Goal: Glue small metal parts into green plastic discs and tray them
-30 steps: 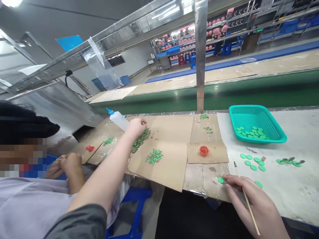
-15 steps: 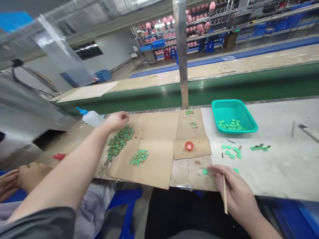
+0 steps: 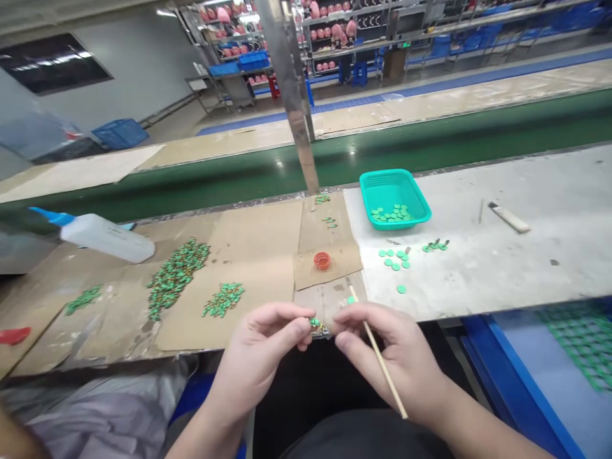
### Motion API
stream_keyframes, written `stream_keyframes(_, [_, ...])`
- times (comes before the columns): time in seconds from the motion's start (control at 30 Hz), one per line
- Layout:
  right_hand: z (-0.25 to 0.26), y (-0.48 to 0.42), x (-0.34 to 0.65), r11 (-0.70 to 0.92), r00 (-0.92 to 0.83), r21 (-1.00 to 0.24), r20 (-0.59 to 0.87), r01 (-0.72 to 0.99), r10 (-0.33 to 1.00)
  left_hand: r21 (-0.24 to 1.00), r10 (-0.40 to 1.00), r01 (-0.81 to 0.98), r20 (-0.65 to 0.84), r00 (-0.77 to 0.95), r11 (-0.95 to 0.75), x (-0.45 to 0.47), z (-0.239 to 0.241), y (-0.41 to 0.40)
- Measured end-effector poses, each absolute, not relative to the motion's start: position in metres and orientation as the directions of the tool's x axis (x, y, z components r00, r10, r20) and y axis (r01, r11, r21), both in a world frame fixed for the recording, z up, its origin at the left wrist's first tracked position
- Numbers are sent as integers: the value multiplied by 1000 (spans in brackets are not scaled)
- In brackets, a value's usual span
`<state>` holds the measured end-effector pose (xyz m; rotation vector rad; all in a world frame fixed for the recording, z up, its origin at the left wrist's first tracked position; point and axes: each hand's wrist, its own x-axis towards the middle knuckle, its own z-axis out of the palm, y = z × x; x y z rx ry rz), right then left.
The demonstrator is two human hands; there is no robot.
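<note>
Over the cardboard — left hand pinching a green piece, right hand gripping a wooden stick

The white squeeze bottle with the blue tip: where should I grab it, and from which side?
Wrap your hand around the fat middle of the white squeeze bottle, coming from above on the side nearest you. It lies on its side on the cardboard, so its smooth, round body is easy to reach. The blue nozzle at the left end is narrow, so it's a poor place to hold.
</note>
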<state>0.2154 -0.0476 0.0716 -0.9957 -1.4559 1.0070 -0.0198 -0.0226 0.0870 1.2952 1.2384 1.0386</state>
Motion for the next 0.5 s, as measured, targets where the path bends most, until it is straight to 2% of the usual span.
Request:
stream_keyframes(0.17, [83, -49, 216, 2, -210, -990, 32, -138, 977, 997, 991, -40, -55, 118, 60, 4, 84, -34])
stream_keyframes(0.33, [80, -51, 217, -240, -318, -916, -135, -322, 938, 980, 988, -183, -50, 143, 76, 20, 77, -37])
stream_keyframes(0.43, [73, -54, 223, -232, -307, -930, -140, -287, 941, 986, 994, -160, -24, 104, 41, 23, 72, -36])
stream_keyframes(0.5, [68, -54, 234, -65, -254, -987, -25, -150, 967, 998, 999, -57, 7, 33, -5, 20, 67, -32])
